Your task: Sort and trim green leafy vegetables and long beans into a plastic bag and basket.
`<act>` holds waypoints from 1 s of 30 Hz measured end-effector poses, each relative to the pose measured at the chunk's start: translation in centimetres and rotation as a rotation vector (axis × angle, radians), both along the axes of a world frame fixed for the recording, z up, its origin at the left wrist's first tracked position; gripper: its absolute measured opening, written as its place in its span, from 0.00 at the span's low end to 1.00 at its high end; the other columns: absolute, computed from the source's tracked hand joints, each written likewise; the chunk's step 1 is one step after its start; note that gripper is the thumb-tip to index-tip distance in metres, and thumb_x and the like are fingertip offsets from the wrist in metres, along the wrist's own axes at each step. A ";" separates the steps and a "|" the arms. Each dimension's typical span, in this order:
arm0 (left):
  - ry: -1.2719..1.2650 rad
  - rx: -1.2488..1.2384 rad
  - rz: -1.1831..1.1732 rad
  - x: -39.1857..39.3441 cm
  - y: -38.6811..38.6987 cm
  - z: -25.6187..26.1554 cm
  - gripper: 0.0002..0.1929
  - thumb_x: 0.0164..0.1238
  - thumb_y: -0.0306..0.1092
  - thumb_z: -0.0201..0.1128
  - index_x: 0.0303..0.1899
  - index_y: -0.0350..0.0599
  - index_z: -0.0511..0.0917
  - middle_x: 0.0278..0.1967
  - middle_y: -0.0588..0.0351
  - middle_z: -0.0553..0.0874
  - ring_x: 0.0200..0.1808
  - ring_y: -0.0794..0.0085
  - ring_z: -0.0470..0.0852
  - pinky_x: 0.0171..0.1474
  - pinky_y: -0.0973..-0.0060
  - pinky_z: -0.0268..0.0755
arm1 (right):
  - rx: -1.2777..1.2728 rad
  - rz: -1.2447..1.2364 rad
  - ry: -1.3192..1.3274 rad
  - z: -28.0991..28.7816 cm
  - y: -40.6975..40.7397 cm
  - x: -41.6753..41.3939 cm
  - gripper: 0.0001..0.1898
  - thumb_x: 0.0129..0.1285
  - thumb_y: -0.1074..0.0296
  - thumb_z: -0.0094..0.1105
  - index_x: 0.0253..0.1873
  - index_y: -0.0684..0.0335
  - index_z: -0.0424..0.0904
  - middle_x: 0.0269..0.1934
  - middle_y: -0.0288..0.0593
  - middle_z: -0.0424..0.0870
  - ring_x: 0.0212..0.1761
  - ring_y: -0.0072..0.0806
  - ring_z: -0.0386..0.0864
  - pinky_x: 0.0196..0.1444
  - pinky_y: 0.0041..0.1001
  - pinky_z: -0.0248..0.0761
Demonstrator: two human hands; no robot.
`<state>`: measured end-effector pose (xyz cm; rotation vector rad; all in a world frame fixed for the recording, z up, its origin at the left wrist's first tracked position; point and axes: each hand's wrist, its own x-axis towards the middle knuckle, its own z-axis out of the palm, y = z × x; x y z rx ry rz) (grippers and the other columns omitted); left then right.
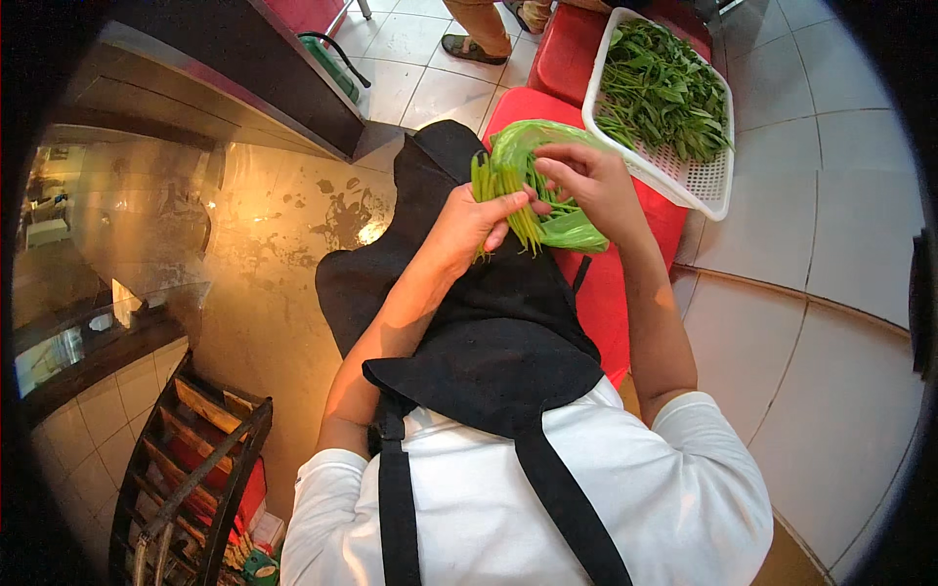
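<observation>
My left hand (487,216) is closed around a bunch of green beans (506,198), their thin tips hanging below the fingers, over the black apron (506,293). Just right of it my right hand (582,176) is raised over a green plastic bag (586,233), fingers bent; whether it pinches anything cannot be told. More long green stalks or beans (553,201) lie inside the bag, partly hidden by both hands. The bag rests at the edge of a red seat.
A white perforated plastic basket (722,192) of leafy greens (663,88) stands on the red seats (659,234) at upper right, beside a tiled wall. Another person's sandaled foot (476,50) is at the top. A dark slatted rack (190,454) stands lower left.
</observation>
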<state>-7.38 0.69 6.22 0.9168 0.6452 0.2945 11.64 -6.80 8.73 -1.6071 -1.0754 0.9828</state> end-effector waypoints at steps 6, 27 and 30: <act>-0.019 -0.002 0.176 -0.2 0.1 -0.4 0.11 0.74 0.35 0.64 0.50 0.38 0.81 0.42 0.48 0.91 0.15 0.87 0.67 0.18 0.86 0.57 | -0.186 0.098 0.273 -2.3 -3.6 -2.0 0.13 0.72 0.62 0.61 0.50 0.67 0.85 0.35 0.34 0.86 0.35 0.19 0.83 0.35 0.20 0.75; -0.123 0.300 0.438 0.4 -1.6 0.5 0.08 0.76 0.31 0.62 0.48 0.38 0.83 0.44 0.47 0.91 0.16 0.87 0.68 0.19 0.86 0.59 | -0.006 -0.381 0.947 -5.5 -3.2 -1.7 0.15 0.77 0.59 0.52 0.42 0.65 0.80 0.31 0.38 0.82 0.23 0.21 0.74 0.30 0.21 0.71; -0.132 0.193 0.468 0.0 -1.2 0.2 0.08 0.76 0.31 0.62 0.48 0.39 0.82 0.44 0.46 0.90 0.15 0.87 0.66 0.19 0.86 0.58 | -0.071 -0.413 0.669 -4.3 -3.0 -1.7 0.17 0.76 0.55 0.55 0.43 0.66 0.82 0.31 0.38 0.83 0.25 0.20 0.77 0.29 0.21 0.71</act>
